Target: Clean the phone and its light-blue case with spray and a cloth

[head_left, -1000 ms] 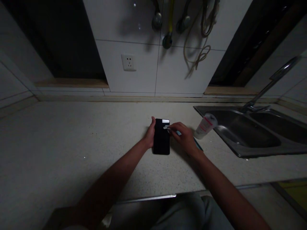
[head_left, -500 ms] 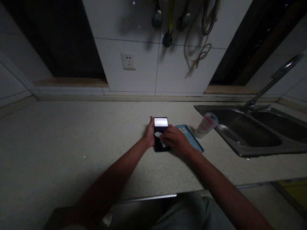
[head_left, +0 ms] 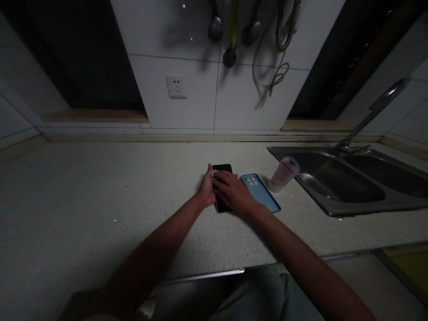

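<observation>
One black phone (head_left: 221, 205) over the counter (head_left: 150, 178), its left edge gripped by our left hand (head_left: 207, 190), apparently to steady it. Our right hand (head_left: 232, 191) spans its face, fingers at a white scrap (head_left: 215, 172); whether they pinch it, we cannot tell. One blue case (head_left: 263, 195), just right, likely off for access.

2 forearms (head_left: 167, 235) angled inward | left hand (head_left: 207, 189): thumb (head_left: 209, 170) extended | right hand (head_left: 232, 191): facing down
</observation>
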Demonstrator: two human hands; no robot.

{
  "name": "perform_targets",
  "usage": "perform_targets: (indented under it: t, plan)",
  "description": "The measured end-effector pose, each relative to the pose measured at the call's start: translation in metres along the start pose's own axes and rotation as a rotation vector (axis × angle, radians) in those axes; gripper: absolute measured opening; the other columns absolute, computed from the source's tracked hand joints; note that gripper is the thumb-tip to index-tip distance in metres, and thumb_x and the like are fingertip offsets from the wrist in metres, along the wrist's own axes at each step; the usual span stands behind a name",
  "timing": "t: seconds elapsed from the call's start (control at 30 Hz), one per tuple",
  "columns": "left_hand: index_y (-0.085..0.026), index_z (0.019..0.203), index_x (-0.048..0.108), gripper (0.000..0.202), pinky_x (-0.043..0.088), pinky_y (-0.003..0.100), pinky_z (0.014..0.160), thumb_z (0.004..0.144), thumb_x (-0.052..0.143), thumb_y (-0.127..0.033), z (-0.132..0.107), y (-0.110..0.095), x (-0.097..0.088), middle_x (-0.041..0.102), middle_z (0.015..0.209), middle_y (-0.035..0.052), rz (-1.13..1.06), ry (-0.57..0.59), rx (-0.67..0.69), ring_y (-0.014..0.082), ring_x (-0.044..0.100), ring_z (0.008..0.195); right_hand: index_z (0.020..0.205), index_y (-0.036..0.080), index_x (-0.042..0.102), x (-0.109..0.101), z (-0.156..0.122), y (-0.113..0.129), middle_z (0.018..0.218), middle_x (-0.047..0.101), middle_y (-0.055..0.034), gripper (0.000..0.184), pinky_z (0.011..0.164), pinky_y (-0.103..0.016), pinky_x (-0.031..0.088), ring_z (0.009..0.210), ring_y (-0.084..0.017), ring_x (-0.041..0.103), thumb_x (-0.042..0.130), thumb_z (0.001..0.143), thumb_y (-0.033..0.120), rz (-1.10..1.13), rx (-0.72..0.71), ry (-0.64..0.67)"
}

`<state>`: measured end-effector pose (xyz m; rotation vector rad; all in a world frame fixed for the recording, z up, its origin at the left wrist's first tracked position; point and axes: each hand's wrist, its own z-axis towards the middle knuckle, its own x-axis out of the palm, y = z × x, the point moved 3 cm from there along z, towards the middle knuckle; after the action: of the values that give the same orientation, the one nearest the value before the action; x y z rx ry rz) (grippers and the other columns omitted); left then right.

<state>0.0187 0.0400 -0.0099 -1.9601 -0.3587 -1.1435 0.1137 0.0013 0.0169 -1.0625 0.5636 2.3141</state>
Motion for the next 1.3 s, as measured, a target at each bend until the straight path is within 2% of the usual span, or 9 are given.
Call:
perform_targets:
  t: [0.23,0.33,0.47,0.6,0.77,0.87,1.0,1.17,1.3]
  plan:
    - [-0.005,0.12,0.064,0.08,0.055,0.043,0.083,0.095,0.024,-0.07,0.002,-0.006,-0.007,0.074,0.099,0.0211,0.038,-0.006,0.064,0.0299,0.073,0.085,0.104,0.025,0.075,-0.012,-0.017,0.0,0.11,0.075,-0.0064,0.027,0.091,-0.04,0.055,0.104,-0.02,0.067,0.058,0.09,0.01,0.287,-0.183,0.155]
    - [-0.006,0.116,0.066,0.079,0.056,0.04,0.08,0.095,0.025,-0.07,0.002,-0.006,-0.009,0.074,0.097,0.0201,0.028,0.002,0.052,0.0281,0.072,0.081,0.101,0.026,0.076,-0.02,-0.026,-0.006,0.104,0.078,-0.0036,0.031,0.086,-0.036,0.056,0.095,-0.018,0.069,0.06,0.086,0.004,0.325,-0.19,0.132]
    - [-0.005,0.106,0.069,0.08,0.055,0.035,0.073,0.094,0.027,-0.072,0.001,-0.004,-0.008,0.074,0.089,0.0186,0.046,-0.009,0.007,0.0259,0.071,0.077,0.106,0.027,0.075,-0.024,-0.028,-0.017,0.106,0.077,-0.0044,0.029,0.089,-0.04,0.055,0.1,-0.02,0.069,0.055,0.092,0.01,0.233,-0.099,0.056]
    - [-0.01,0.096,0.069,0.07,0.055,0.035,0.072,0.093,0.036,-0.072,0.001,0.003,-0.005,0.071,0.076,0.0136,0.018,-0.011,-0.048,0.0241,0.07,0.07,0.124,0.026,0.068,-0.021,-0.021,-0.02,0.128,0.069,-0.0096,0.034,0.094,-0.05,0.053,0.11,-0.026,0.063,0.054,0.095,0.016,0.04,0.056,0.027]
    - [-0.015,0.103,0.07,0.06,0.055,0.034,0.074,0.097,0.035,-0.064,-0.001,0.008,0.0,0.071,0.078,0.0092,0.03,-0.007,-0.05,0.0226,0.071,0.074,0.142,0.021,0.055,-0.019,-0.009,-0.013,0.144,0.056,-0.0145,0.046,0.107,-0.057,0.045,0.129,-0.032,0.05,0.055,0.097,0.03,-0.111,0.166,-0.036]
    - [-0.015,0.098,0.071,0.059,0.055,0.035,0.074,0.097,0.037,-0.063,-0.001,0.007,-0.002,0.071,0.078,0.0097,0.036,-0.009,-0.059,0.0233,0.071,0.076,0.14,0.02,0.057,-0.017,-0.008,-0.006,0.142,0.058,-0.0143,0.045,0.111,-0.056,0.042,0.132,-0.031,0.05,0.056,0.096,0.032,-0.081,0.113,-0.014]
    - [-0.012,0.081,0.069,0.065,0.053,0.032,0.065,0.093,0.039,-0.069,-0.001,0.005,-0.005,0.067,0.064,0.0088,0.033,-0.006,-0.1,0.0201,0.066,0.06,0.123,0.021,0.069,-0.019,-0.014,0.007,0.124,0.071,-0.0108,0.03,0.11,-0.052,0.045,0.119,-0.025,0.062,0.053,0.098,0.026,0.03,-0.031,0.045]
    - [-0.007,0.095,0.072,0.077,0.054,0.033,0.067,0.097,0.024,-0.067,-0.003,-0.001,-0.001,0.073,0.079,0.0166,0.077,-0.007,0.005,0.0235,0.07,0.068,0.107,0.025,0.075,-0.02,-0.02,0.021,0.108,0.077,-0.0041,0.023,0.098,-0.047,0.052,0.105,-0.023,0.067,0.055,0.097,0.028,0.151,-0.144,0.148]
    - [-0.007,0.1,0.072,0.077,0.054,0.033,0.069,0.096,0.027,-0.069,-0.003,0.0,-0.001,0.073,0.079,0.0166,0.046,-0.013,-0.043,0.0246,0.071,0.073,0.11,0.024,0.073,-0.017,-0.022,0.018,0.115,0.075,-0.0062,0.026,0.099,-0.048,0.053,0.108,-0.025,0.066,0.051,0.098,0.026,0.033,-0.109,0.1]
